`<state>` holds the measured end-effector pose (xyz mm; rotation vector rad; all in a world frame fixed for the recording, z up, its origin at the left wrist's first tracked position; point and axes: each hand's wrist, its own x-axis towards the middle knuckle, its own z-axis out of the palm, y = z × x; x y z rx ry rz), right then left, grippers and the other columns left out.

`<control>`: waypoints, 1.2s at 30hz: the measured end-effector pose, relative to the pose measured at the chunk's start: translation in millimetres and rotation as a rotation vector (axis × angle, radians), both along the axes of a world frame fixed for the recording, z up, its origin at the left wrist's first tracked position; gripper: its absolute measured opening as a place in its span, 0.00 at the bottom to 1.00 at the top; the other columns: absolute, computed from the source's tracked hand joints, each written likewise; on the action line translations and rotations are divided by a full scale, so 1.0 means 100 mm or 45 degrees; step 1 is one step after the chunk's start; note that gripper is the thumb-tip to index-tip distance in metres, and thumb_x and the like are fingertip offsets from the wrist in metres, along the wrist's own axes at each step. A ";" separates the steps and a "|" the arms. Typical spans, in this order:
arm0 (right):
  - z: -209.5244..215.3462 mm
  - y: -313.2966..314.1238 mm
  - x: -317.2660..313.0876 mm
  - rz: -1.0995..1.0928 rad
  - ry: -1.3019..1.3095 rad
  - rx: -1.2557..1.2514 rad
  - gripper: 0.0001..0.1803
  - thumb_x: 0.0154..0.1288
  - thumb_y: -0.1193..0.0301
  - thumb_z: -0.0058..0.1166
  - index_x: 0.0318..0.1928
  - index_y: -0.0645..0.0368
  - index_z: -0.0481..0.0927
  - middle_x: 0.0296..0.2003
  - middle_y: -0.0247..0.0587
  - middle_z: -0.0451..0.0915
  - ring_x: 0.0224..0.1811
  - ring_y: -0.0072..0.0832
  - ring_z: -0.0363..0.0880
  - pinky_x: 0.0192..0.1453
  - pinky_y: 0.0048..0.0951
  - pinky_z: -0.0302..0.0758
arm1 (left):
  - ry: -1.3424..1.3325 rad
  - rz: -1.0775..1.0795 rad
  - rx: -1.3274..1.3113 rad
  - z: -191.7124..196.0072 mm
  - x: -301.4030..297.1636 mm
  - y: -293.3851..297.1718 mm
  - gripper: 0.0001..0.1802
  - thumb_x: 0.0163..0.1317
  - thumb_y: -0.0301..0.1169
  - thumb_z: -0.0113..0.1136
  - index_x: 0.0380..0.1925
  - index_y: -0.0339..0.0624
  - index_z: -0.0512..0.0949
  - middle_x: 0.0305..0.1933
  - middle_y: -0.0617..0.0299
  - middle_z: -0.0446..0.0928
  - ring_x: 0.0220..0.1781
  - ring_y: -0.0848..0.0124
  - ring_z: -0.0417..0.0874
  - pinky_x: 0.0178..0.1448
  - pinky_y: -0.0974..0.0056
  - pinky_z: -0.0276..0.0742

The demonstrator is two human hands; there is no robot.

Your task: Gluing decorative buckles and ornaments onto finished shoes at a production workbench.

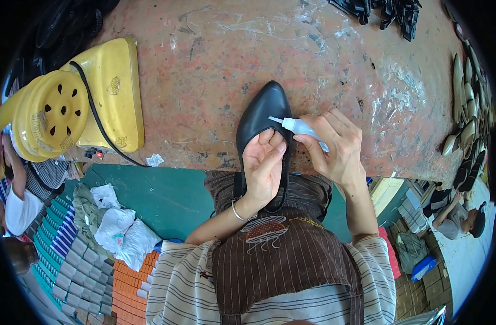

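A black pointed shoe (266,106) lies toe away from me at the near edge of the worktable (204,108). My left hand (263,168) reaches into the shoe's opening, its fingertips hidden under the upper and its thumb bent over the palm. In my right hand (334,142) is a small white glue bottle (302,128), gripped between thumb and fingers. Its thin nozzle points left, with the tip at the top of the shoe's toe part. Whether any glue is coming out cannot be seen.
A yellow machine (109,92) with a round slotted cover and black cord stands at the left. Black bow-like pieces (405,19) lie at the far right edge, and several shoes (467,97) line the right side. White plastic bags (128,233) sit below left. Other people are on both sides.
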<state>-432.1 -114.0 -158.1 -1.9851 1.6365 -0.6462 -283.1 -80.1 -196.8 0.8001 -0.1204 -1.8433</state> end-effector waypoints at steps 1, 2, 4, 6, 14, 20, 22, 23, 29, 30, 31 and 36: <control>0.01 0.00 0.00 0.004 0.007 -0.002 0.10 0.51 0.66 0.64 0.31 0.57 0.79 0.23 0.36 0.75 0.24 0.33 0.73 0.24 0.32 0.69 | -0.001 0.002 0.000 -0.01 0.01 0.00 0.22 0.58 0.13 0.48 0.54 0.35 0.66 0.51 0.60 0.71 0.57 0.71 0.69 0.62 0.67 0.61; 0.02 0.00 0.00 0.007 0.014 -0.005 0.10 0.51 0.67 0.63 0.31 0.57 0.79 0.23 0.36 0.75 0.24 0.33 0.73 0.24 0.32 0.69 | 0.016 -0.002 -0.029 -0.03 0.01 0.01 0.22 0.58 0.13 0.48 0.54 0.34 0.65 0.52 0.59 0.71 0.58 0.70 0.69 0.62 0.66 0.61; 0.04 -0.01 0.01 0.015 0.029 0.003 0.10 0.51 0.67 0.63 0.31 0.57 0.78 0.23 0.36 0.74 0.24 0.33 0.73 0.24 0.32 0.69 | 0.035 -0.008 -0.057 -0.02 0.01 0.00 0.23 0.59 0.13 0.48 0.55 0.34 0.65 0.53 0.59 0.70 0.59 0.69 0.69 0.63 0.66 0.61; 0.06 -0.02 0.02 0.021 0.044 0.010 0.10 0.51 0.67 0.63 0.30 0.57 0.78 0.22 0.36 0.74 0.24 0.33 0.72 0.24 0.32 0.69 | 0.023 -0.007 -0.006 0.01 0.00 -0.01 0.24 0.59 0.13 0.48 0.57 0.33 0.64 0.53 0.58 0.70 0.60 0.68 0.68 0.64 0.65 0.60; 0.10 -0.05 0.02 0.043 0.078 0.012 0.09 0.50 0.68 0.63 0.28 0.57 0.76 0.21 0.36 0.73 0.24 0.33 0.72 0.24 0.32 0.69 | 0.028 0.003 -0.027 0.01 0.00 -0.01 0.24 0.59 0.14 0.48 0.57 0.32 0.64 0.53 0.58 0.70 0.60 0.68 0.68 0.64 0.66 0.60; 0.11 -0.04 0.04 0.041 0.078 0.007 0.09 0.50 0.68 0.63 0.27 0.57 0.76 0.21 0.36 0.73 0.24 0.33 0.72 0.24 0.32 0.69 | 0.026 0.007 0.001 0.01 0.00 -0.01 0.22 0.59 0.14 0.48 0.55 0.32 0.64 0.51 0.58 0.71 0.59 0.68 0.69 0.63 0.66 0.61; 0.11 -0.05 0.06 0.042 0.086 0.017 0.09 0.50 0.68 0.63 0.27 0.57 0.76 0.21 0.36 0.73 0.24 0.33 0.72 0.23 0.32 0.69 | 0.032 0.013 -0.011 0.00 0.00 -0.01 0.20 0.59 0.14 0.48 0.53 0.32 0.65 0.51 0.58 0.71 0.57 0.69 0.70 0.62 0.67 0.61; 0.11 -0.05 0.06 0.045 0.094 0.027 0.09 0.50 0.68 0.63 0.27 0.57 0.76 0.21 0.36 0.73 0.24 0.33 0.72 0.23 0.32 0.69 | 0.044 0.011 -0.028 -0.01 0.01 0.00 0.20 0.59 0.14 0.47 0.53 0.32 0.65 0.51 0.58 0.71 0.58 0.69 0.70 0.62 0.67 0.61; 0.09 -0.01 0.03 -0.003 0.050 0.004 0.09 0.51 0.68 0.63 0.28 0.57 0.76 0.21 0.37 0.73 0.24 0.34 0.72 0.24 0.33 0.69 | 0.123 0.016 -0.141 -0.10 0.04 0.04 0.19 0.59 0.13 0.47 0.51 0.32 0.66 0.47 0.60 0.70 0.53 0.72 0.70 0.59 0.68 0.63; 0.09 0.01 0.01 -0.005 0.052 0.005 0.09 0.51 0.68 0.63 0.28 0.57 0.76 0.21 0.37 0.73 0.24 0.34 0.72 0.24 0.33 0.69 | 0.102 0.008 -0.130 -0.07 0.03 0.02 0.19 0.59 0.13 0.47 0.51 0.32 0.66 0.45 0.60 0.69 0.51 0.73 0.70 0.57 0.69 0.63; 0.09 0.02 -0.01 -0.015 0.064 0.033 0.09 0.51 0.68 0.63 0.29 0.58 0.77 0.21 0.37 0.74 0.24 0.34 0.73 0.24 0.33 0.69 | 0.104 0.007 -0.129 -0.03 0.01 0.00 0.19 0.59 0.13 0.47 0.51 0.32 0.66 0.45 0.60 0.69 0.51 0.73 0.70 0.57 0.69 0.63; 0.03 0.06 -0.10 -0.067 -0.068 0.149 0.10 0.52 0.69 0.63 0.33 0.60 0.80 0.25 0.39 0.77 0.28 0.35 0.75 0.30 0.32 0.72 | -0.092 0.004 0.029 0.04 0.00 -0.05 0.11 0.58 0.15 0.47 0.41 0.36 0.68 0.38 0.64 0.67 0.45 0.73 0.69 0.53 0.67 0.65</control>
